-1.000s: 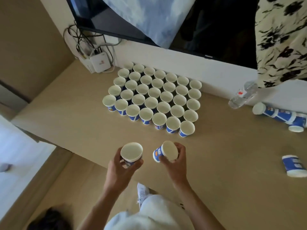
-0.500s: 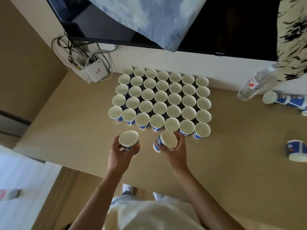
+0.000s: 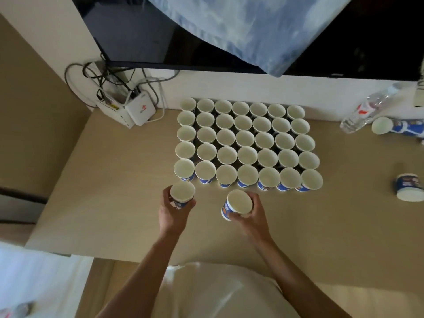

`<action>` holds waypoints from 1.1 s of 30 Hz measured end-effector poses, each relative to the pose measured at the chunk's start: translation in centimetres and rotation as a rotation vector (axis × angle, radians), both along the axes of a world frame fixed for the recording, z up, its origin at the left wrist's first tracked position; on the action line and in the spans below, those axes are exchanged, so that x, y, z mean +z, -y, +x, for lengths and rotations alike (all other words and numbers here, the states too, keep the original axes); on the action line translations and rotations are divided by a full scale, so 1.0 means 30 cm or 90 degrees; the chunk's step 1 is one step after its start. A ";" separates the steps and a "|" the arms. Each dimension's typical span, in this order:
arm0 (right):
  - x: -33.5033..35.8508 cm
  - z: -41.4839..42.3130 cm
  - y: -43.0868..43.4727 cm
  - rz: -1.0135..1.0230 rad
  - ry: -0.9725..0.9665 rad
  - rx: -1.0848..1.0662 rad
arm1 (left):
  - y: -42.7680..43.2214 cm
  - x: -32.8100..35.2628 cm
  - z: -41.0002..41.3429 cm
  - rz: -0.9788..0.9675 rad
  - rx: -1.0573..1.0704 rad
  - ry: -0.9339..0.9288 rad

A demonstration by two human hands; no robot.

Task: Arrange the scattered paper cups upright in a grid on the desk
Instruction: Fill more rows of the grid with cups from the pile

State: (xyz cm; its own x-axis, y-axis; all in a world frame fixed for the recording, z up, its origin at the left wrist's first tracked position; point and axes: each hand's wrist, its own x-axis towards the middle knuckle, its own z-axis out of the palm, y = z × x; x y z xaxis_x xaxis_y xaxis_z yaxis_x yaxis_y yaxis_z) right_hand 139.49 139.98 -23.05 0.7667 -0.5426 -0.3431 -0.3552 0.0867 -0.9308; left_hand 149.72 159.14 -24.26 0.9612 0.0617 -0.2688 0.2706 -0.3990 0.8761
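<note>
A grid of several upright white-and-blue paper cups (image 3: 247,143) stands against the wall on the tan desk (image 3: 110,203). My left hand (image 3: 174,212) holds one upright paper cup (image 3: 182,192) just in front of the grid's front-left corner. My right hand (image 3: 251,216) grips a second paper cup (image 3: 238,203), tilted with its mouth toward me, a little in front of the front row's middle. A cup lies on its side (image 3: 410,187) at the right edge, and a lying stack of cups (image 3: 399,127) rests farther back right.
A white router with tangled cables (image 3: 137,109) sits at the desk's back left corner. A plastic water bottle (image 3: 364,111) lies at the back right. A dark screen with a blue cloth (image 3: 229,31) draped over it hangs above the grid.
Both hands have carried their cups forward toward the grid's front row. The view has shifted closer, so the grid sits nearer the middle.
</note>
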 end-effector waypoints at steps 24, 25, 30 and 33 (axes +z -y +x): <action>-0.081 0.049 -0.202 -0.152 -0.108 -0.023 | -0.042 -0.227 0.133 0.061 -0.104 0.085; -0.085 0.050 -0.201 -0.159 -0.111 -0.018 | -0.039 -0.228 0.135 0.060 -0.108 0.089; -0.113 0.050 -0.203 -0.186 -0.117 0.014 | -0.033 -0.228 0.144 0.057 -0.115 0.089; -0.122 0.056 -0.207 -0.186 -0.116 0.015 | -0.035 -0.238 0.145 0.055 -0.122 0.101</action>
State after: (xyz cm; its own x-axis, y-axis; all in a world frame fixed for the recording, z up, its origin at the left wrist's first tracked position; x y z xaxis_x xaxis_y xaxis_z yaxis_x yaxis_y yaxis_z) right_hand 141.18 146.18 -26.72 0.7209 -0.6208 -0.3080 -0.5166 -0.1852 -0.8360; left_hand 154.06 160.18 -31.40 0.9873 -0.1097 -0.1150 0.0442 -0.5054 0.8617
